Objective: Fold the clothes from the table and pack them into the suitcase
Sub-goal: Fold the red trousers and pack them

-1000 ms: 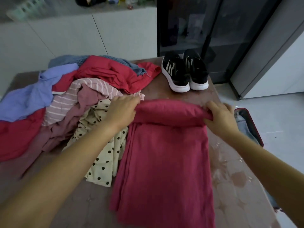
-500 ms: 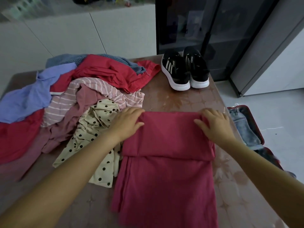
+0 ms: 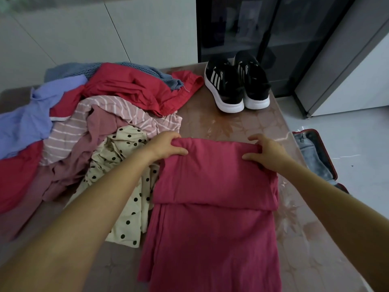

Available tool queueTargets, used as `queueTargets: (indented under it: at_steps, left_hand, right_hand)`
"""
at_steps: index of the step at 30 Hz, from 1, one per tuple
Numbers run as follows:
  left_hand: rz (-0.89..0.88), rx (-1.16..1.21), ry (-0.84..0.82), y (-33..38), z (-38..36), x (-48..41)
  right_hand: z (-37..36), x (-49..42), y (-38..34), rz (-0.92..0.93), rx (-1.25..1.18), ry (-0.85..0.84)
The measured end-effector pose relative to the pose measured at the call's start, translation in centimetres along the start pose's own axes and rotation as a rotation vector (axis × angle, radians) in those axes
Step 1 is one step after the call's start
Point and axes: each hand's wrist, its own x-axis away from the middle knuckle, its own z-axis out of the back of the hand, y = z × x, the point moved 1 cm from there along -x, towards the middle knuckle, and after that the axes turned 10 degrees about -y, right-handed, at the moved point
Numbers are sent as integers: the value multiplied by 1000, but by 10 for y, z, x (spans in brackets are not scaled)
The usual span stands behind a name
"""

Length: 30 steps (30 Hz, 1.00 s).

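Note:
A long magenta garment [image 3: 212, 228] lies lengthwise on the table [image 3: 227, 125], its far end folded back toward me into a thick flap. My left hand [image 3: 168, 144] grips the far left corner of that flap, thumb on top and fingers under the fold. My right hand [image 3: 266, 150] grips the far right corner the same way. An open red suitcase [image 3: 315, 157] stands on the floor to the right of the table, with grey-blue clothes inside.
A heap of unfolded clothes [image 3: 94, 114] covers the table's left half: red, lilac, striped pink, mauve, and a cream polka-dot piece [image 3: 124, 186] touching the magenta garment. Black sneakers [image 3: 235, 85] sit at the far right corner. A dark cabinet [image 3: 252, 28] stands behind.
The far end of the magenta garment was brought toward me and laid down as a flap. Both hands now grip the new fold's far corners.

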Motion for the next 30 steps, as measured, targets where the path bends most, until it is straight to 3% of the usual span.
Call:
queueTargets:
  at_steps: [3, 13, 17, 20, 25, 30]
  left_hand:
    - [-61, 128, 8, 6, 11, 8]
    - [-219, 169, 209, 39, 41, 65]
    - [-221, 173, 110, 38, 23, 108]
    - [-176, 101, -30, 34, -2, 139]
    - [-178, -371, -198, 15, -54, 171]
    - [-105, -575, -352, 13, -75, 177]
  right_hand:
    - [13, 4, -5, 79, -171, 0]
    - [55, 54, -41, 265, -194, 195]
    - [38, 97, -33, 328, -94, 179]
    - [16, 129, -18, 461, 149, 188]
    - [-34, 168, 4, 643, 480, 205]
    - [-68, 181, 8, 606, 549, 109]
